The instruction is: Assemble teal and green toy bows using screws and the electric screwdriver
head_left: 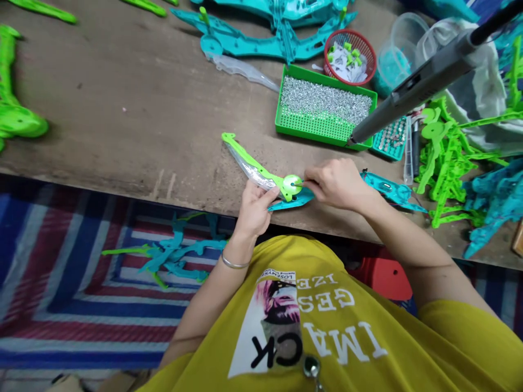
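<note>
A lime-green plastic arm with a round hub lies on a teal plastic piece at the near edge of the wooden table. My left hand grips both pieces from below, fingers closed round them. My right hand pinches something small at the hub; it is too small to name. A clear plastic strip lies under the green arm.
A green tray of small silver screws stands behind my hands. A hanging grey power screwdriver points at it. A red basket of small parts sits further back. Green and teal plastic parts pile at the right, more lie on the striped mat.
</note>
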Available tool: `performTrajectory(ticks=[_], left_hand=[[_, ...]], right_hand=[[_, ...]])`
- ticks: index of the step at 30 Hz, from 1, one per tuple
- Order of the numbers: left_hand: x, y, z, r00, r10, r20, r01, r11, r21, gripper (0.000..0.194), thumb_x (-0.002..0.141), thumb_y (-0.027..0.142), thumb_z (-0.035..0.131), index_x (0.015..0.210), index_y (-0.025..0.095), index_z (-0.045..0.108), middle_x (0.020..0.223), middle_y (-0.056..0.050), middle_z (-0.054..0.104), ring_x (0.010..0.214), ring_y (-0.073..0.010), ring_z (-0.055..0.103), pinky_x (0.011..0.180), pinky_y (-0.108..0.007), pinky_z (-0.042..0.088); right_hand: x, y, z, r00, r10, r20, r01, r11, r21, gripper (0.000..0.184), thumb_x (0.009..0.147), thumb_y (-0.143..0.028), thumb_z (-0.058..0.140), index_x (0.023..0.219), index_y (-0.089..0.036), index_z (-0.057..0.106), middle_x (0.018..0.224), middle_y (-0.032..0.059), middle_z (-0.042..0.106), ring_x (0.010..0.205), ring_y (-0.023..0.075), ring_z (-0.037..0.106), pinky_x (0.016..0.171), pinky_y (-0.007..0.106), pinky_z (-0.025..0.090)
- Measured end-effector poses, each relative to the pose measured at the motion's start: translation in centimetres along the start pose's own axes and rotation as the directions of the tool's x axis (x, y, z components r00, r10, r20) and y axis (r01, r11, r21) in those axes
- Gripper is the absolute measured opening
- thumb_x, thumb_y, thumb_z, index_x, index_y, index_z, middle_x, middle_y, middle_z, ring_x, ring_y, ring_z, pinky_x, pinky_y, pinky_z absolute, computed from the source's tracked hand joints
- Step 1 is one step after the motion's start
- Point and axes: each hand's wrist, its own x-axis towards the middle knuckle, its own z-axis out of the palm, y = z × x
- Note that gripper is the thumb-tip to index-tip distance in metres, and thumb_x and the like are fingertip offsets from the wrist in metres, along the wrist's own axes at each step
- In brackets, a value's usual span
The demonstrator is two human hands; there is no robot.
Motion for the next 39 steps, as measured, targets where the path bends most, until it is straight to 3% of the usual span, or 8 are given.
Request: performTrajectory(ticks=[3, 6, 9, 14, 18, 25, 32, 39], left_hand=[[0.1, 0.1, 0.0, 1.000, 0.002, 0.003, -0.002, 1.000, -0.002, 0.050, 0.070, 0.033, 0.090, 0.108, 0.022, 0.058, 0.109, -0.005, 0.076, 0.099, -0.0229, 0.075, 0.081, -0.034, 0.064], [0.0, 0.1, 0.0, 1.000, 0.004, -0.005, -0.004, 1.000, -0.002, 0.051, 0.068, 0.034, 0.091, 0.106, 0.023, 0.059, 0.108, -0.004, 0.077, 0.097, -0.0224, 0.075, 0.078, -0.032, 0.064], [0.0, 0.2, 0.0, 1.000, 0.002, -0.005, -0.002, 1.000, 0.016, 0.049, 0.070, 0.034, 0.091, 0.107, 0.024, 0.060, 0.110, -0.004, 0.078, 0.100, -0.0227, 0.075, 0.081, -0.033, 0.063], [0.0, -0.1, -0.1, 0.999, 0.035, -0.003, -0.035, 0.999, 0.024, 0.044, 0.072, 0.031, 0.089, 0.105, 0.024, 0.061, 0.106, -0.001, 0.076, 0.101, -0.0200, 0.074, 0.089, -0.032, 0.061], [0.0, -0.3, -0.1, 0.999, 0.050, 0.007, -0.050, 0.997, 0.053, 0.045, 0.074, 0.033, 0.088, 0.108, 0.025, 0.059, 0.108, -0.001, 0.075, 0.101, -0.0192, 0.073, 0.089, -0.033, 0.060], [-0.1, -0.4, 0.5, 0.997, 0.070, -0.007, -0.070, 0.997, 0.025, 0.049, 0.068, 0.035, 0.092, 0.104, 0.023, 0.061, 0.103, -0.001, 0.076, 0.094, -0.0180, 0.073, 0.088, -0.031, 0.060], [0.0, -0.8, 0.4, 0.997, 0.083, -0.005, -0.083, 0.997, -0.001, 0.051, 0.068, 0.037, 0.092, 0.104, 0.024, 0.058, 0.101, 0.000, 0.074, 0.094, -0.0171, 0.072, 0.088, -0.031, 0.059], [-0.2, -0.8, 0.5, 0.997, 0.072, 0.029, -0.072, 0.997, -0.021, 0.051, 0.070, 0.033, 0.090, 0.107, 0.024, 0.056, 0.105, -0.001, 0.074, 0.097, -0.0182, 0.072, 0.088, -0.033, 0.059]], right_hand=[[-2.2, -0.7, -1.6, 0.996, 0.063, -0.062, -0.068, 0.994, -0.084, 0.037, 0.100, -0.026, 0.039, 0.100, -0.016, 0.074, 0.095, 0.0151, 0.076, 0.078, 0.0229, 0.061, 0.065, 0.034, 0.021], [-4.0, -1.0, -1.4, 0.994, 0.098, -0.039, -0.100, 0.994, -0.047, 0.036, 0.100, -0.032, 0.040, 0.103, -0.016, 0.072, 0.094, 0.0142, 0.076, 0.076, 0.0229, 0.060, 0.064, 0.034, 0.019], [-4.7, -1.1, 0.9, 0.995, 0.100, -0.006, -0.099, 0.994, 0.055, 0.035, 0.101, -0.032, 0.039, 0.103, -0.017, 0.071, 0.095, 0.0122, 0.076, 0.077, 0.0215, 0.061, 0.063, 0.033, 0.017], [-4.8, -1.7, 5.4, 0.988, 0.096, -0.123, -0.063, 0.965, 0.255, 0.033, 0.102, -0.030, 0.039, 0.102, -0.016, 0.069, 0.098, 0.0098, 0.073, 0.082, 0.0193, 0.062, 0.063, 0.032, 0.023], [-4.4, -2.5, 6.6, 0.983, 0.063, -0.170, 0.003, 0.932, 0.363, 0.030, 0.102, -0.026, 0.039, 0.110, -0.014, 0.066, 0.108, 0.0118, 0.071, 0.088, 0.0196, 0.063, 0.068, 0.030, 0.032], [-3.6, -4.2, 4.2, 0.993, 0.113, -0.036, -0.102, 0.967, 0.232, 0.029, 0.100, -0.022, 0.038, 0.115, -0.017, 0.063, 0.107, 0.0121, 0.073, 0.077, 0.0217, 0.066, 0.061, 0.033, 0.027], [-3.4, -4.9, 2.6, 0.999, 0.043, -0.025, -0.041, 0.997, 0.066, 0.043, 0.097, -0.018, 0.040, 0.138, -0.022, 0.053, 0.106, 0.0137, 0.077, 0.078, 0.0237, 0.072, 0.060, 0.032, 0.033], [-1.3, -4.4, -0.5, 0.997, -0.030, 0.071, 0.034, 0.998, -0.052, 0.029, 0.093, -0.020, 0.052, 0.112, -0.014, 0.073, 0.092, 0.0187, 0.077, 0.083, 0.0275, 0.072, 0.069, 0.034, 0.042]])
